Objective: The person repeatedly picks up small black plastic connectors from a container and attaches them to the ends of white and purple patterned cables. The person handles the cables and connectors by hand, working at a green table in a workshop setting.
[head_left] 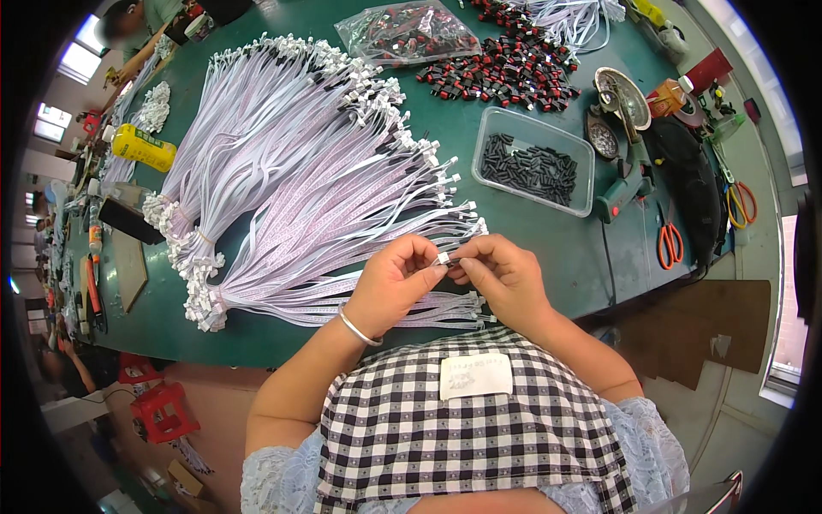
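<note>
My left hand (396, 276) pinches a small white connector (443, 258) between thumb and forefinger. Close against it, the fingertips of my right hand (507, 272) pinch a small dark piece (455, 263), mostly covered by the fingers. Both hands meet over the near edge of the table, just beside a fanned-out bundle of flat white-and-pinkish ribbon cables (300, 231) with white connectors on their ends. A second bundle of ribbon cables (244, 111) lies behind it. Beyond my right hand stands a clear plastic box (585, 176) holding many short black tubes (531, 170).
Red-and-black small parts (505, 73) are heaped at the back, beside a filled plastic bag (407, 34). On the right lie a green hot-air gun (623, 193) and orange-handled scissors (670, 244). A yellow bottle (144, 147) lies left; a person works far left.
</note>
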Motion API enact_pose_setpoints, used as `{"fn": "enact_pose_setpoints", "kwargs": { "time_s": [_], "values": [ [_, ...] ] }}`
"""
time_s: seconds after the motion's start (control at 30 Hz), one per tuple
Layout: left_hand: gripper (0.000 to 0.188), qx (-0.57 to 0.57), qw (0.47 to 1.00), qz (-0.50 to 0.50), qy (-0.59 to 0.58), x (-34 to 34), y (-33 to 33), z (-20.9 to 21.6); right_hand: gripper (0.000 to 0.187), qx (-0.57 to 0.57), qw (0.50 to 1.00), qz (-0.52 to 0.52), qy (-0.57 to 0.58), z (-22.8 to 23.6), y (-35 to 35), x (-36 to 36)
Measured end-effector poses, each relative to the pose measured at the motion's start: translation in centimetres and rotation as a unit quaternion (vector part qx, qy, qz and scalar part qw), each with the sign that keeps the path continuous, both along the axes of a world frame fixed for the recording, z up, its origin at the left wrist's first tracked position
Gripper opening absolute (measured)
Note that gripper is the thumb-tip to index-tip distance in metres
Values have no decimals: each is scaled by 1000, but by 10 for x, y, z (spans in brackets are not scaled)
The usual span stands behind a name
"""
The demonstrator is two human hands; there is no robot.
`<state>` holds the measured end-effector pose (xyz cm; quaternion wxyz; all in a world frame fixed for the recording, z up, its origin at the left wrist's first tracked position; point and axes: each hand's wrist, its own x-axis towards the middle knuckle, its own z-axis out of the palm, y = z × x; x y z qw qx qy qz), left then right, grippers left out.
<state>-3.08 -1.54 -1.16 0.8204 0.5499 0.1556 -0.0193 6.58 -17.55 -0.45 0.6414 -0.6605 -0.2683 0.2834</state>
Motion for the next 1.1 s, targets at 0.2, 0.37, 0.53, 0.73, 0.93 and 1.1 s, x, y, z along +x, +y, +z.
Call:
{"fn": "enact_pose_setpoints", "kwargs": {
  "time_s": [0.2,0.37,0.53,0.73,0.93,1.1],
  "values": [
    [16,24,1000,-9,-5,0,0,1,6,-28,998,9,-56,1,2,0],
    [16,31,998,11,-46,0,-4,3,10,-40,976,42,-211,3,2,6],
    [17,0,999,5,-35,-3,2,0,15,-13,1000,-10,-10,1,1,-2],
    [12,10,999,-7,-39,-5,4,-8,12,-41,986,22,-159,2,-2,2],
    [13,162,986,-29,-29,-5,3,2,10,-29,982,14,-187,0,0,2],
    [15,369,923,-72,-77,-1,3,14,5,-73,994,60,-52,4,-6,8]
  ]
}}
